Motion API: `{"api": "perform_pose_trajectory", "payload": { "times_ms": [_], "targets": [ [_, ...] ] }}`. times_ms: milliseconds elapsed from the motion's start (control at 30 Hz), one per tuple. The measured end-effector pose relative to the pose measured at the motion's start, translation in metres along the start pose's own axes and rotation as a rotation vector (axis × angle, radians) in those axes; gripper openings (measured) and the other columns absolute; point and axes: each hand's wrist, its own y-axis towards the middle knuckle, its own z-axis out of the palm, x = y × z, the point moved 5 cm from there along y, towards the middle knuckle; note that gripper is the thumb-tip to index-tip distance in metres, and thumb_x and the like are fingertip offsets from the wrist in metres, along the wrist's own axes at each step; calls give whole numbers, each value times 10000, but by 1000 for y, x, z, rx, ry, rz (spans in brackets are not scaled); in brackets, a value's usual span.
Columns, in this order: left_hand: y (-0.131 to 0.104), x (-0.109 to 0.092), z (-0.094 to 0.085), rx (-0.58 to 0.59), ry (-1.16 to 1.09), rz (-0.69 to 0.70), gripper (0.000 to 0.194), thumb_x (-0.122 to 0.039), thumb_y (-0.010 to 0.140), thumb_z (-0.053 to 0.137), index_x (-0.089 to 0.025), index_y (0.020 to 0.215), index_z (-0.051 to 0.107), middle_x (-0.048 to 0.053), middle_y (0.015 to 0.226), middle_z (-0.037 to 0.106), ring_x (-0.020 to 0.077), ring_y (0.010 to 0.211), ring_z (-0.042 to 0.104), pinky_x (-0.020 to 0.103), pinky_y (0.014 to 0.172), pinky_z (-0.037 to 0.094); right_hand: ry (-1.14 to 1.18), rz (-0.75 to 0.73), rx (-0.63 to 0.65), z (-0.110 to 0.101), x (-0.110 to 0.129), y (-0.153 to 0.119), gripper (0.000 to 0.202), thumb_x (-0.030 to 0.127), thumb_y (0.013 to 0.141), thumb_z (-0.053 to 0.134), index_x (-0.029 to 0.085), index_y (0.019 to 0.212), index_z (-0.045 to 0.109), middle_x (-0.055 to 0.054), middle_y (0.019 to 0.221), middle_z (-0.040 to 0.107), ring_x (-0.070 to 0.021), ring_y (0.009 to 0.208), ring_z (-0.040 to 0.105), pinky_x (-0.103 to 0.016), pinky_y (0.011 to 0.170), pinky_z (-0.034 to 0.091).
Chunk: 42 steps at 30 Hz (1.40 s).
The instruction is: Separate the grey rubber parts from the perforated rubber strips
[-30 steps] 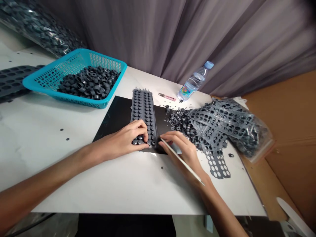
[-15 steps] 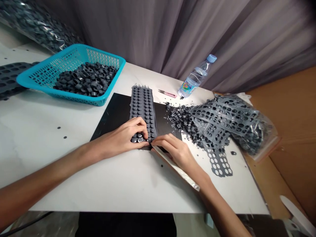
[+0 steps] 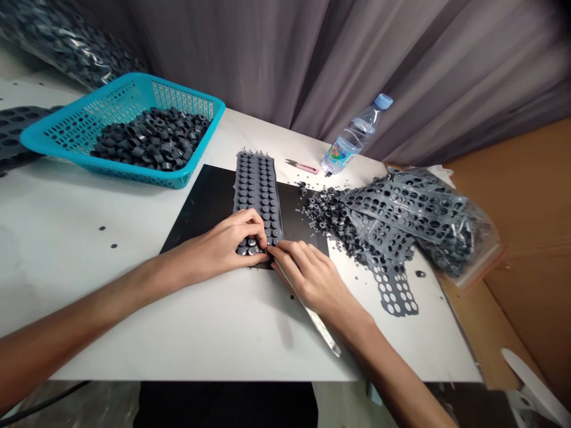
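Note:
A grey rubber sheet [image 3: 257, 184] with rows of round raised pieces lies on a black mat [image 3: 200, 205]. My left hand [image 3: 238, 239] rests on the sheet's near left end, thumb and fingers curled in a pinch at its near edge; what they pinch is too small to make out. Shiny round pieces show between its fingers. My right hand [image 3: 307, 270] is closed on a long pale stick [image 3: 323, 333], whose far tip meets the sheet's near right corner beside my left fingertips. The fingers hide the tip.
A blue basket [image 3: 187, 176] of black rings stands at the left, before a filled plastic bag [image 3: 66, 47]. Pink-handled snips [image 3: 307, 169] and a water bottle [image 3: 352, 139] are behind. Loose rings [image 3: 332, 214] and punched sheets [image 3: 401, 208] lie at the right.
My right hand has shifted, and the stick's near end has swung left and toward me, now steeper. My left hand stays at the sheet's near end. The whole view has shifted slightly.

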Motion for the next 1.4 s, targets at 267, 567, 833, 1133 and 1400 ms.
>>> {"api": "perform_pose_trajectory", "payload": {
  "times_ms": [267, 567, 833, 1133, 1400],
  "targets": [
    [1, 0, 0, 0, 5, -25, 213, -442, 968, 717, -231, 984, 691, 34, 1131, 608, 217, 1060, 640, 354, 967, 508, 230, 101, -152, -9, -19, -2, 230, 287, 1091, 609, 186, 1261, 726, -80, 1055, 791, -176, 843, 702, -306, 724, 522],
    [2, 1, 0, 0, -1, -10, 184, -403, 960, 719, -225, 984, 677, 46, 1149, 615, 228, 1092, 634, 368, 995, 505, 363, 89, -91, -8, -22, -5, 281, 313, 1129, 515, 173, 1058, 748, -53, 952, 798, -148, 779, 694, -261, 695, 520],
    [2, 2, 1, -1, -10, -13, 190, -416, 957, 721, -232, 993, 690, 42, 1134, 617, 226, 1078, 637, 358, 980, 511, 229, 86, -80, -8, -17, -5, 281, 261, 1145, 465, 180, 1124, 733, -51, 954, 788, -154, 801, 679, -267, 666, 500],
    [0, 4, 3, -3, -19, -16, 210, -440, 966, 723, -238, 995, 674, 35, 1142, 610, 222, 1093, 634, 359, 1002, 496, -15, 23, 6, 1, -1, -3, 260, 201, 1111, 514, 133, 1335, 628, -102, 1059, 748, -240, 916, 651, -365, 761, 510],
    [3, 3, 5, -10, -43, -49, 219, -442, 961, 734, -230, 971, 682, 24, 1077, 607, 215, 1034, 633, 350, 942, 508, -27, 197, -39, 5, 10, 6, 219, 201, 1134, 444, 123, 1288, 578, -136, 1058, 724, -252, 905, 678, -382, 779, 514]
  ]
}}
